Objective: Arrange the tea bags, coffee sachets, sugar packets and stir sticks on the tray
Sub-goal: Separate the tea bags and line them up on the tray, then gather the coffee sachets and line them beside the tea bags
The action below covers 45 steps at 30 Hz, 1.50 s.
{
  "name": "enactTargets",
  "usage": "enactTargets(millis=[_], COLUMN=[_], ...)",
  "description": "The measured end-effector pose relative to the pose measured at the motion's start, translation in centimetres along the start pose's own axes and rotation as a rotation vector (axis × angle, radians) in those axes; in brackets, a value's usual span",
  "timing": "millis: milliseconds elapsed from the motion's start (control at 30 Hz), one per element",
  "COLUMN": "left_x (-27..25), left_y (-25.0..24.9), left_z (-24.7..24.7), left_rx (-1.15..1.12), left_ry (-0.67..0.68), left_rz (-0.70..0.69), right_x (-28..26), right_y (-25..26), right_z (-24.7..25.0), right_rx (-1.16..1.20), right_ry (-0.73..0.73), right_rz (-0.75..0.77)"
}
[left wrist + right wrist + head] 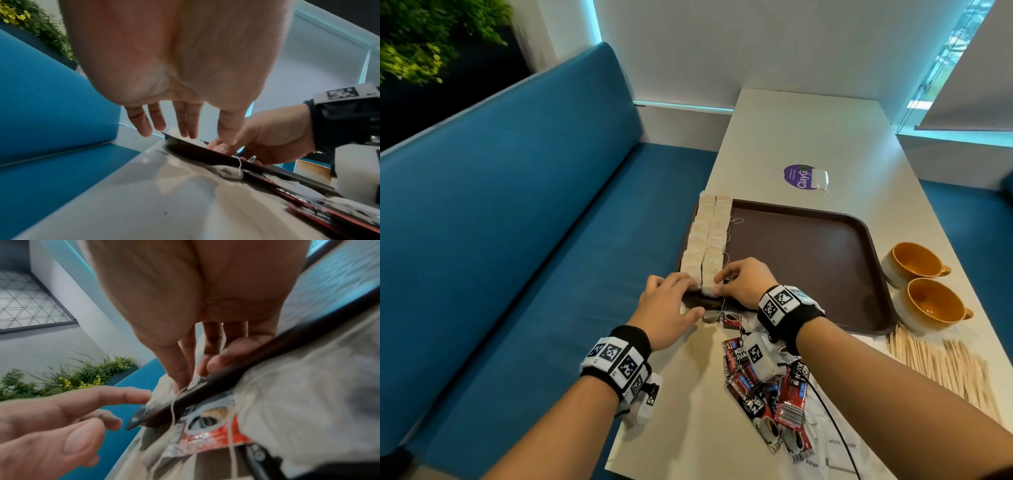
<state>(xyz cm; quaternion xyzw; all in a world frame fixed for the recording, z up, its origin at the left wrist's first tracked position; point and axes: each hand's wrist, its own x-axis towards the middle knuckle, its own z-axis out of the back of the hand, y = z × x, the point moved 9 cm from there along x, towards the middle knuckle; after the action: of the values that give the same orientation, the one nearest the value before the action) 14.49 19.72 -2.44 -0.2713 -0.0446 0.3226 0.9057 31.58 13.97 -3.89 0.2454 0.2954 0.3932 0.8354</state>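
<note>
A brown tray [808, 267] lies on the white table. Two rows of tea bags [709, 236] run along its left side. My right hand [722, 284] pinches the nearest tea bag [709, 286] of the right row at the tray's near rim [246, 369]. The left hand [681, 284] lies beside it with straight fingers [185, 123] touching the near end of the left row. Red coffee sachets [767, 394] are heaped under my right wrist. Wooden stir sticks [941, 363] lie to the right. White sugar packets [839, 445] sit under the sachets.
Two orange cups [917, 263] stand right of the tray. A lone tea bag [820, 180] rests on a purple sticker behind it. A blue bench [517, 240] runs along the table's left edge. Most of the tray floor is bare.
</note>
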Motion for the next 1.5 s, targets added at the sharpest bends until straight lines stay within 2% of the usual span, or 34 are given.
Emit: enactTargets(millis=[167,333,400,533,667,733,900,1133,1300,1333,1433,1500], left_x=[-0.3,-0.8,-1.3,-2.3,-3.0,-3.3,-4.8,-8.0,-7.1,-6.8,-6.7,-6.9], left_y=[0.5,-1.4,-2.4,-3.6,-3.8,-3.6,-3.4,-3.0,-2.4,-2.4,-2.5,-2.5], left_z=[-0.5,0.9,0.3,-2.3,-3.6,-4.1,-4.4,-4.0,-2.0,-2.0,-3.7,-4.6], left_rx=[0.001,-0.112,-0.1,0.039,0.061,0.061,0.05,0.003,-0.112,-0.107,-0.031,0.012], left_ry=[0.063,-0.075,-0.03,0.144,0.183,0.195,0.187,0.236,0.096,0.105,0.252,0.287], left_rz=[0.027,-0.057,-0.084,-0.122,-0.105,-0.091,-0.078,-0.07,0.011,0.019,0.036,0.038], right_x=[-0.4,-3.1,-5.0,-8.7,-12.1,-13.0,-12.7,-13.3,-12.2,-12.0,-11.7,-11.5], right_y=[0.4,-0.1,-1.2,-4.1,-6.9,-7.2,-6.0,-4.9,-3.2,-2.8,-2.0,-2.0], right_z=[0.1,3.5,4.9,5.5,5.5,4.2,0.8,0.1,1.5,1.5,0.6,-0.1], right_rx=[-0.007,0.168,0.188,0.148,0.076,0.048,-0.268,-0.285,-0.267,-0.277,-0.355,-0.434], right_ry=[0.006,-0.118,-0.154,-0.114,-0.143,-0.078,0.068,0.024,-0.042,-0.043,0.015,0.05], right_rz=[0.023,0.067,0.069,0.022,-0.03,-0.031,0.045,0.087,0.152,0.175,0.216,0.226])
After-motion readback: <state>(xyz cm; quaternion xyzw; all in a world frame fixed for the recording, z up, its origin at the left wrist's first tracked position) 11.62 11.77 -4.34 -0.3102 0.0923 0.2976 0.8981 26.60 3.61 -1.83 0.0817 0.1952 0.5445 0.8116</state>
